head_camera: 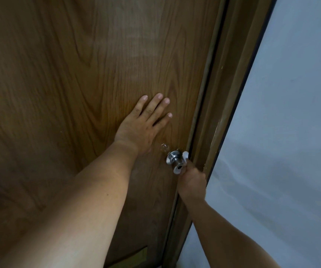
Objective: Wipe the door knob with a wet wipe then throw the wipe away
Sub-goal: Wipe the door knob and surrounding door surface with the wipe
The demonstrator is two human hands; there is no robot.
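A shiny metal door knob (176, 161) sticks out of a brown wooden door (68, 74) near its right edge. My left hand (143, 125) lies flat on the door just above and left of the knob, fingers spread, holding nothing. My right hand (193, 181) reaches up from below and grips a white wet wipe (185, 154) pressed behind the knob against its base plate. Small white bits of the wipe show on both sides of the knob's neck. Most of the wipe is hidden by the knob and my fingers.
The brown door frame (219, 97) runs diagonally right of the door's edge. A pale grey-blue wall (291, 132) fills the right side. No bin is in view.
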